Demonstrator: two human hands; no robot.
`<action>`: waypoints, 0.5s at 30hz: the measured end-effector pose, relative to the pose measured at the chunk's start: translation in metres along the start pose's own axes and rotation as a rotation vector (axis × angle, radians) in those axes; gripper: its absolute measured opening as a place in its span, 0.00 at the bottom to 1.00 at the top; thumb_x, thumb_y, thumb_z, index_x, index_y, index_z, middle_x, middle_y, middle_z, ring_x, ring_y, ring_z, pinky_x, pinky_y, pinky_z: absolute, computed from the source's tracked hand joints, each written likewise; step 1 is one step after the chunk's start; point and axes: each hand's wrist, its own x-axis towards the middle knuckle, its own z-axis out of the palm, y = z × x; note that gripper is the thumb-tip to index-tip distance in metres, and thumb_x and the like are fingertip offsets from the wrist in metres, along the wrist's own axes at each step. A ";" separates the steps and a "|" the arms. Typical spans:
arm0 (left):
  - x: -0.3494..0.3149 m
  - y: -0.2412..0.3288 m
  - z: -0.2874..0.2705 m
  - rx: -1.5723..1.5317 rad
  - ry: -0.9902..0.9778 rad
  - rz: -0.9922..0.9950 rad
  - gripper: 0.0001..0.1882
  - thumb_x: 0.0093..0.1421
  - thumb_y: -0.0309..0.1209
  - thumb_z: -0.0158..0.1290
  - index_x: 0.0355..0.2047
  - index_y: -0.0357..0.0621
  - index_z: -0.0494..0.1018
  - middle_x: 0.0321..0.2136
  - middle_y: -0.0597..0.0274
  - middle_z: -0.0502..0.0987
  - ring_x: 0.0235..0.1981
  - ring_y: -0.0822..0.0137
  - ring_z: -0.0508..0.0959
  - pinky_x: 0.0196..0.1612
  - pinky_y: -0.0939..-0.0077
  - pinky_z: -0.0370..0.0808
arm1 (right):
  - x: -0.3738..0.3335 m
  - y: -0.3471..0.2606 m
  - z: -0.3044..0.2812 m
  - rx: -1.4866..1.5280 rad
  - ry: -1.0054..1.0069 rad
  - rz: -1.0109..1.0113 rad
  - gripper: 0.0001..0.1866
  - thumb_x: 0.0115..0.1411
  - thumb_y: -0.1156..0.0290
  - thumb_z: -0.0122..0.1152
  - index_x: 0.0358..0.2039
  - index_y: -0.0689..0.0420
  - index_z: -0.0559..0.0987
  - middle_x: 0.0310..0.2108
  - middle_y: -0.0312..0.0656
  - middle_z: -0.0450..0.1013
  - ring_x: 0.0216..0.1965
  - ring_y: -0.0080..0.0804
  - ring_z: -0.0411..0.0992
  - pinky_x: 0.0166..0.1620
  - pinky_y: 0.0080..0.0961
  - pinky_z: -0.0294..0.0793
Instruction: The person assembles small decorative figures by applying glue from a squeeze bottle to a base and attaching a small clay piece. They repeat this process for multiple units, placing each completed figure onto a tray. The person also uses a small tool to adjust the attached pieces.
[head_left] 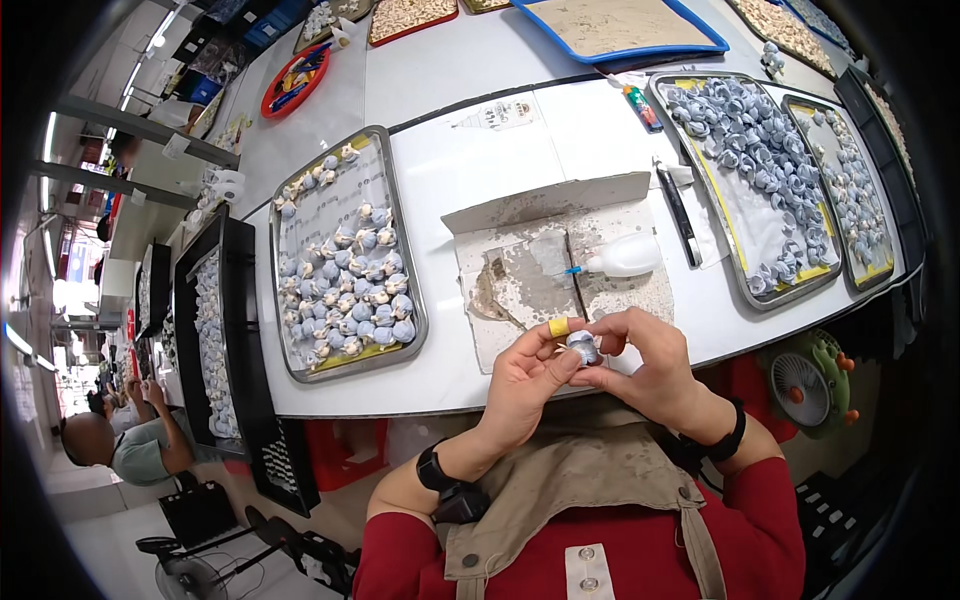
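Between my fingertips, close to the table's front edge, is a small grey-blue hollow piece [583, 350], shell-like and shiny inside. My left hand [528, 380] pinches it from the left, with yellow tape around one fingertip. From the other side my right hand [648, 370] closes on the same piece with thumb and fingers. Just beyond the hands lies a stained, unfolded cardboard sheet [520, 208]. On it rests a white squeeze bottle [628, 257] on its side, its blue tip pointing left.
To the left, a metal tray [415, 330] holds many small grey-and-white figures. A tray [690, 165] of grey-blue hollow pieces stands right, beside a black pen-like tool [680, 215] and a small green tube [641, 108]. A red basket [272, 98] and blue-rimmed tray [585, 55] sit farther back.
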 end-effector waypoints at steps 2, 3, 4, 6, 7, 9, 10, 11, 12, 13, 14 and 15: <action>-0.001 0.000 0.000 -0.007 0.032 0.044 0.21 0.62 0.28 0.51 0.54 0.32 0.63 0.47 0.53 0.73 0.42 0.70 0.76 0.48 0.77 0.75 | -0.004 -0.001 0.003 0.038 0.014 -0.007 0.14 0.41 0.74 0.73 0.27 0.58 0.76 0.23 0.39 0.73 0.23 0.30 0.72 0.25 0.25 0.71; -0.001 0.001 -0.001 0.022 0.038 0.048 0.21 0.62 0.28 0.51 0.53 0.31 0.63 0.47 0.52 0.73 0.42 0.71 0.76 0.48 0.77 0.75 | -0.005 0.000 0.003 0.002 0.017 -0.029 0.12 0.42 0.75 0.72 0.27 0.58 0.76 0.23 0.39 0.73 0.23 0.31 0.72 0.25 0.25 0.71; -0.001 0.002 -0.002 0.052 0.044 0.051 0.21 0.62 0.27 0.51 0.53 0.31 0.64 0.47 0.52 0.73 0.42 0.71 0.76 0.48 0.78 0.75 | -0.007 0.001 0.002 -0.035 0.020 -0.052 0.12 0.42 0.76 0.71 0.27 0.58 0.76 0.23 0.39 0.73 0.23 0.31 0.73 0.25 0.25 0.71; -0.002 0.002 -0.003 0.091 0.029 0.062 0.21 0.61 0.27 0.51 0.53 0.31 0.64 0.47 0.54 0.73 0.43 0.73 0.75 0.48 0.79 0.74 | -0.009 0.000 0.002 -0.092 0.024 -0.078 0.10 0.43 0.78 0.70 0.26 0.58 0.76 0.22 0.39 0.73 0.23 0.31 0.73 0.25 0.25 0.71; -0.003 0.001 -0.003 0.099 0.009 0.070 0.21 0.61 0.26 0.51 0.53 0.31 0.64 0.47 0.56 0.73 0.44 0.74 0.74 0.49 0.79 0.73 | -0.009 -0.003 0.002 -0.113 0.025 -0.082 0.10 0.44 0.79 0.69 0.26 0.58 0.77 0.21 0.39 0.73 0.22 0.31 0.73 0.24 0.25 0.71; -0.003 0.000 -0.004 0.110 -0.012 0.083 0.21 0.61 0.25 0.51 0.54 0.32 0.64 0.46 0.58 0.73 0.45 0.75 0.73 0.50 0.81 0.72 | -0.011 -0.006 0.003 -0.114 0.044 -0.077 0.09 0.44 0.80 0.68 0.26 0.59 0.77 0.20 0.39 0.73 0.21 0.30 0.73 0.23 0.24 0.70; -0.003 -0.001 -0.003 0.112 -0.013 0.089 0.21 0.61 0.25 0.52 0.54 0.31 0.64 0.46 0.58 0.73 0.44 0.75 0.73 0.49 0.81 0.71 | -0.012 -0.007 0.005 -0.095 0.063 -0.067 0.09 0.45 0.80 0.68 0.26 0.59 0.77 0.20 0.39 0.73 0.20 0.30 0.73 0.23 0.24 0.70; -0.003 -0.001 -0.003 0.115 -0.014 0.095 0.22 0.61 0.25 0.52 0.54 0.31 0.64 0.46 0.58 0.73 0.44 0.75 0.74 0.49 0.81 0.71 | -0.012 -0.007 0.005 -0.076 0.081 -0.058 0.09 0.45 0.80 0.68 0.26 0.59 0.77 0.20 0.39 0.72 0.19 0.30 0.72 0.22 0.23 0.70; -0.002 -0.001 -0.002 0.118 -0.015 0.102 0.21 0.61 0.25 0.52 0.54 0.31 0.64 0.46 0.58 0.73 0.44 0.75 0.74 0.49 0.81 0.71 | -0.013 -0.007 0.006 -0.059 0.088 -0.042 0.09 0.45 0.80 0.68 0.26 0.60 0.76 0.20 0.40 0.72 0.19 0.30 0.72 0.21 0.23 0.69; -0.002 0.000 0.000 0.120 -0.016 0.109 0.21 0.61 0.25 0.52 0.53 0.31 0.65 0.45 0.58 0.73 0.43 0.75 0.74 0.49 0.82 0.72 | -0.013 -0.007 0.006 -0.042 0.095 -0.025 0.08 0.45 0.80 0.68 0.26 0.60 0.76 0.19 0.40 0.72 0.19 0.30 0.72 0.21 0.22 0.69; -0.002 0.000 0.001 0.123 -0.017 0.117 0.20 0.61 0.26 0.52 0.53 0.31 0.65 0.45 0.58 0.74 0.43 0.75 0.74 0.48 0.82 0.72 | -0.014 -0.007 0.005 -0.026 0.102 -0.009 0.08 0.45 0.80 0.68 0.26 0.60 0.76 0.19 0.40 0.72 0.18 0.30 0.72 0.21 0.22 0.69; -0.001 -0.001 0.001 0.152 0.001 0.125 0.20 0.61 0.26 0.52 0.51 0.30 0.66 0.45 0.56 0.74 0.43 0.74 0.75 0.47 0.81 0.73 | -0.013 -0.007 0.005 -0.005 0.103 -0.011 0.08 0.45 0.79 0.68 0.26 0.60 0.76 0.19 0.40 0.72 0.18 0.30 0.72 0.20 0.21 0.69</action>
